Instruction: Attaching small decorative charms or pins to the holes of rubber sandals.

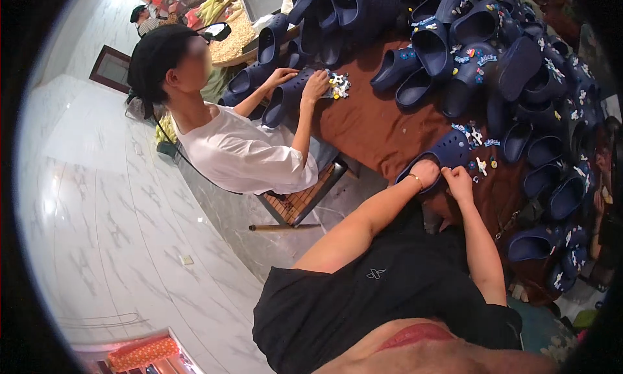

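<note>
A dark blue clog [453,147] with round holes lies at the table's near edge, its toe pointing away to the right. My left hand [425,171], with a bracelet at the wrist, reaches into the clog's opening; its fingers are hidden inside. Beside the clog's right side, my right hand [459,181] is closed in a pinch. What its fingertips hold, if anything, is too small to make out. Just past the toe is a small pile of white, blue and yellow shoe charms [476,135]. A blue lettered charm [492,142] and a white figure charm [481,166] lie to its right.
A brown cloth [370,124] covers the table. Many blue clogs [470,82], several with charms, are heaped at the back and right. At left a seated co-worker [240,140] handles another clog [285,98] beside charms [339,85]. A wooden stool [305,195] is under the co-worker.
</note>
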`<action>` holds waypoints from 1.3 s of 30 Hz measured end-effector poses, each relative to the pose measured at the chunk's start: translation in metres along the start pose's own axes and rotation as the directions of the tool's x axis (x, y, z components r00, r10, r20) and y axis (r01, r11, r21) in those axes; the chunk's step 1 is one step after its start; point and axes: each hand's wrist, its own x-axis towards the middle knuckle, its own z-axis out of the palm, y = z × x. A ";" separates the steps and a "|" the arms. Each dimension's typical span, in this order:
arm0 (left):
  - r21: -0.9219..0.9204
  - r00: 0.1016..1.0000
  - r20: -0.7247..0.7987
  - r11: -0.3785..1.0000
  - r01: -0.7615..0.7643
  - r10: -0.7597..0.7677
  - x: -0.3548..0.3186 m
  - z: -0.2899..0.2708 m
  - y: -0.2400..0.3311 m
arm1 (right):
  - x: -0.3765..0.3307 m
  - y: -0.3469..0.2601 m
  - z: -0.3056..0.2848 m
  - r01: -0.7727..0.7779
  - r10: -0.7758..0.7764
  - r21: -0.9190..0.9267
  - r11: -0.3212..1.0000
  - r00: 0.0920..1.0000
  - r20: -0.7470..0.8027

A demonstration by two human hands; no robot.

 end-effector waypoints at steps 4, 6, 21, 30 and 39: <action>0.027 0.999 0.011 0.999 -0.040 0.040 0.003 0.006 -0.004 | 0.007 0.012 0.005 -0.131 0.129 0.005 0.991 0.986 0.108; 0.043 0.999 0.000 0.998 -0.047 0.047 0.006 0.007 -0.004 | 0.012 0.021 0.007 -0.149 0.152 -0.028 0.988 0.980 0.131; 0.138 0.998 0.059 0.990 -0.032 0.025 -0.009 0.009 -0.004 | -0.006 0.034 0.002 -0.258 0.144 0.454 0.853 0.952 0.270; 0.167 1.000 -0.014 0.986 -0.006 0.008 0.011 0.030 -0.029 | 0.058 0.052 -0.036 0.070 -0.145 -0.222 0.973 0.928 -0.342; 0.114 0.997 -0.071 0.993 0.043 -0.035 0.004 0.015 -0.019 | 0.069 0.039 -0.047 0.040 -0.167 -0.414 0.909 0.947 -0.274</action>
